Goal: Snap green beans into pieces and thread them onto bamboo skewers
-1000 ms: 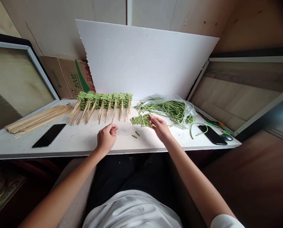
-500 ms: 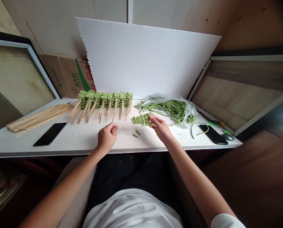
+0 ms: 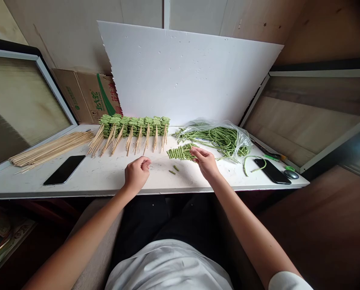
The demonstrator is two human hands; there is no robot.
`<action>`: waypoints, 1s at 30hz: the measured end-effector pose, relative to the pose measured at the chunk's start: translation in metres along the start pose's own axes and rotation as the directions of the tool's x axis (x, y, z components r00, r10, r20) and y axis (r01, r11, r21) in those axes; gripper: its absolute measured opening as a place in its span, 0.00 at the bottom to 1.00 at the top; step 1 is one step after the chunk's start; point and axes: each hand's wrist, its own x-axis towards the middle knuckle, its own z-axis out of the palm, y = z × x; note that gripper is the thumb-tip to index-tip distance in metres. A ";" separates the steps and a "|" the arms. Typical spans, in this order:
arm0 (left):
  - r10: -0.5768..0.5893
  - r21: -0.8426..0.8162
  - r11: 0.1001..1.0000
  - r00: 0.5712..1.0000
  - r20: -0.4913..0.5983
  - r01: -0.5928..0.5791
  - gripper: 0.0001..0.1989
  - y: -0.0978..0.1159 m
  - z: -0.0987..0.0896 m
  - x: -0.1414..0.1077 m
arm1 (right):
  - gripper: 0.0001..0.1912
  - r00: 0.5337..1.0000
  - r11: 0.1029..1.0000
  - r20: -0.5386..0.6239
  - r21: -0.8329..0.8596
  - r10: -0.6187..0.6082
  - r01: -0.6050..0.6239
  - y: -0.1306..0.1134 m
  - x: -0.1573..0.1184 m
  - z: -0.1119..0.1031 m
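In the head view my left hand (image 3: 137,174) is closed on the bare end of a thin wooden skewer (image 3: 159,158), which points right and is hard to make out against the white table. Cut green bean pieces (image 3: 179,152) sit side by side across its far part. My right hand (image 3: 206,162) pinches the right end of this row; what lies under its fingertips is partly hidden. Two loose bean pieces (image 3: 174,170) rest on the table below the row. Behind stand several stacked bean skewers (image 3: 134,125), their sticks pointing toward me.
Bare skewers (image 3: 51,149) lie in a pile at the left, behind a phone (image 3: 64,170). Long green beans (image 3: 219,139) fill a clear plastic bag at the right. Beyond it are a second phone (image 3: 272,171) and a dark round object (image 3: 291,174). A white board (image 3: 186,72) leans at the back.
Both hands keep almost the same place and grip. The whole view has shifted very slightly; no other change is visible.
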 end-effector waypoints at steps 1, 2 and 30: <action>-0.001 -0.002 1.000 1.000 -0.001 0.001 0.09 0.000 0.000 0.000 | 0.22 1.000 1.000 -0.002 0.006 -0.002 0.002 0.001 0.000 0.000; -0.001 -0.005 1.000 1.000 -0.002 0.001 0.09 0.000 0.000 0.000 | 0.22 1.000 1.000 -0.004 0.012 -0.003 0.003 0.002 0.000 0.001; 0.021 -0.028 0.999 1.000 -0.022 -0.022 0.09 -0.001 0.002 0.000 | 0.18 0.996 0.971 0.030 0.225 0.081 -0.086 -0.003 -0.009 0.011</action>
